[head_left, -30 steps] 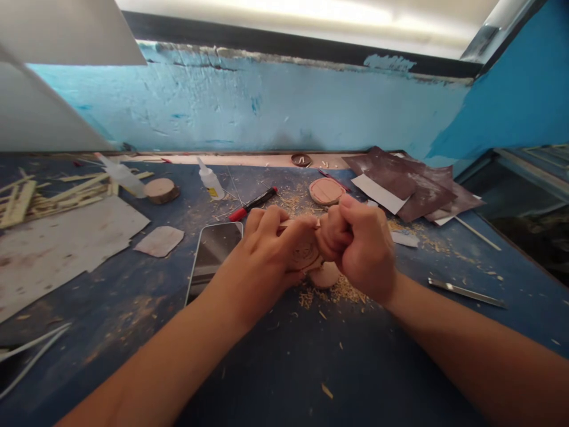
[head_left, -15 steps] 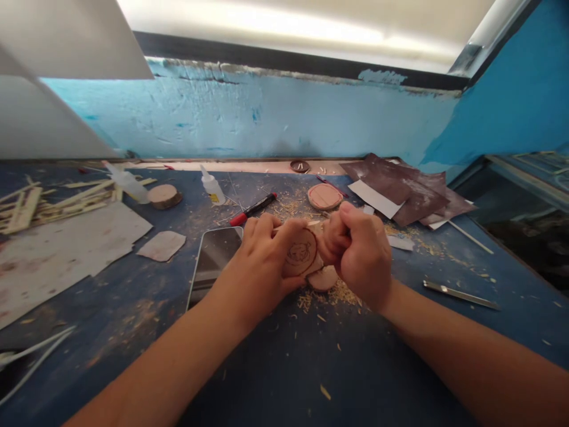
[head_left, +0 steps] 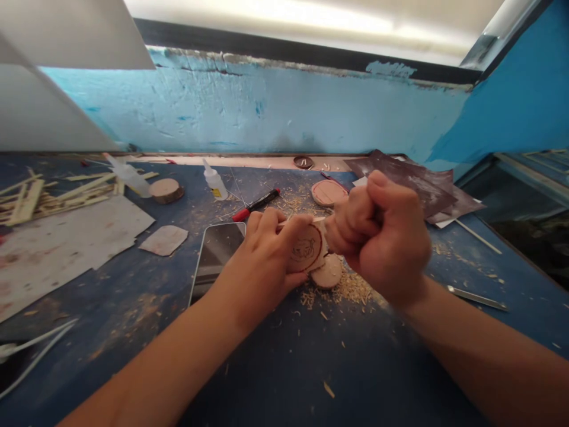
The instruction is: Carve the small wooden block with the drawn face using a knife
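My left hand (head_left: 260,267) grips a round wood slice (head_left: 306,250) with a pencil-like drawing and a dark reddish ring near its rim. My right hand (head_left: 384,234) is closed in a fist at the slice's right edge; whatever it holds is hidden by the fingers. Beneath the slice lies a smaller wood disc (head_left: 328,273) among wood shavings (head_left: 355,292). Behind the hands is another wood slice (head_left: 329,193) with a red outline. Beside my left hand a phone (head_left: 216,252) lies flat.
A red-capped marker (head_left: 256,204) and two glue bottles (head_left: 216,182) are behind the phone. Wood strips (head_left: 33,201), stained paper (head_left: 89,243) and a thick wood slice (head_left: 166,190) occupy the left. Sandpaper sheets (head_left: 427,184) and a slim metal cutter (head_left: 478,298) are at right.
My right fist has pulled to the right and come nearer the camera. My left hand keeps its hold on the slice, and the view has shifted slightly.
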Action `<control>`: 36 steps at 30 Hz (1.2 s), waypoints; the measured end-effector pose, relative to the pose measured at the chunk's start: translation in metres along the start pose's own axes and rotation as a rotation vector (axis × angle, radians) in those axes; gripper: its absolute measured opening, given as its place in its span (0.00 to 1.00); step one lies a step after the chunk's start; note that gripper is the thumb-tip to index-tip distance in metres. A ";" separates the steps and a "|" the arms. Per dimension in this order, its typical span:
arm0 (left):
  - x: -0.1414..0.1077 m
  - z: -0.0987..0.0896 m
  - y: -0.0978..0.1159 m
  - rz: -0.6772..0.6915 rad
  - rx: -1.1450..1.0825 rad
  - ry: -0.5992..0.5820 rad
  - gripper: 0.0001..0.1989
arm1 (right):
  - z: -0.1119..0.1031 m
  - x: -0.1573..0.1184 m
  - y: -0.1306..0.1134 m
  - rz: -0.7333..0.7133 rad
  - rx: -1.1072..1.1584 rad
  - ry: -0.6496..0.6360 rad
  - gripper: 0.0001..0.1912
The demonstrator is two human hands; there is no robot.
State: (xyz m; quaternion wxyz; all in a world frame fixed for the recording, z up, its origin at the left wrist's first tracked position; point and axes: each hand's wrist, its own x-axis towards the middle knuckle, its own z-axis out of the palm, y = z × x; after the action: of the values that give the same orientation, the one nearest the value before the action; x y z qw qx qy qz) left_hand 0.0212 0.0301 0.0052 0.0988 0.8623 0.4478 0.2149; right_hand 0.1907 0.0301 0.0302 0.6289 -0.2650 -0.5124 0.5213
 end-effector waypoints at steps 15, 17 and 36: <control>0.001 -0.001 0.001 0.009 0.025 0.009 0.33 | 0.001 0.000 0.006 0.071 -0.049 -0.005 0.30; 0.001 -0.001 0.001 0.002 0.022 -0.001 0.32 | 0.001 0.001 0.004 0.070 -0.023 -0.006 0.29; 0.001 0.000 -0.002 -0.026 -0.009 -0.012 0.35 | -0.005 0.002 0.007 0.056 -0.007 -0.013 0.29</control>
State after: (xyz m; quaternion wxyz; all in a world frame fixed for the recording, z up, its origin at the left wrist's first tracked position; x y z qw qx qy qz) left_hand 0.0197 0.0318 0.0047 0.1083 0.8572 0.4573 0.2105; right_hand 0.1925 0.0358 0.0230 0.6096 -0.2780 -0.5108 0.5388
